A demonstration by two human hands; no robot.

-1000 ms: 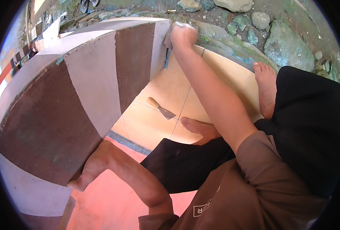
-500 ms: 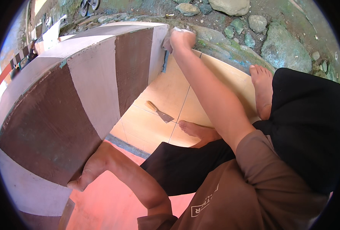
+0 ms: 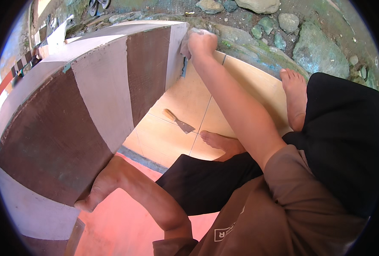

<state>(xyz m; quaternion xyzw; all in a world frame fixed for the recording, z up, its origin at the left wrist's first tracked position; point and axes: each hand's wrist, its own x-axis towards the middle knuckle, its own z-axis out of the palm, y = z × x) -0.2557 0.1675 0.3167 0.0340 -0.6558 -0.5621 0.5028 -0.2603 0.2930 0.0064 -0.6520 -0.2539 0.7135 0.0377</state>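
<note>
Against a curved wall (image 3: 82,111) tiled in brown and pale bands, the right hand (image 3: 201,42) closed around a grey cloth (image 3: 185,45) at the far tile edge, while the left hand (image 3: 102,183) pressed flat, fingers together, on the lower tiles; a putty knife (image 3: 178,121) lay on the beige floor tiles (image 3: 185,94), well apart from both

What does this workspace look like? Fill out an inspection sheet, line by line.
Surface: tan floor tiles with dark joints; red floor nearer the person.
Job's things: striped brown and white tiled wall; pale cloth pressed at its far end.
Clutter: putty knife lying on the tan tiles.
Grippers: right hand closed on the cloth; left hand resting against the wall's lower edge.
Cables: nothing seen.
Surroundings: rocks and bare ground beyond the tiles; the person's bare feet on the tiles.
</note>
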